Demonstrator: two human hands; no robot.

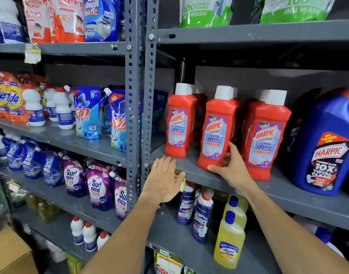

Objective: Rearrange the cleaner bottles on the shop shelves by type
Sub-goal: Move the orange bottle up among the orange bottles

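Three rows of red Harpic bathroom cleaner bottles with white caps stand on the grey middle shelf [288, 192]. My right hand [232, 169] grips the base of the front bottle of the middle row [216, 128], thumb under its front, fingers round its right side. The left row's front bottle [178, 121] and the right row's front bottle [265, 135] stand on either side of it. My left hand [162, 180] lies flat and empty against the shelf's front edge, covering a price tag. A big blue Harpic jug [326, 147] stands at the far right.
Below are blue Domex bottles [201, 214] and yellow Lizol bottles [230, 240]. The left rack holds Rin pouches [87, 113], white bottles [34, 107], Tide packs and purple Surf Excel pouches [97, 186]. A grey slotted upright [133, 107] divides the racks. A cardboard box [9, 252] sits at the bottom left.
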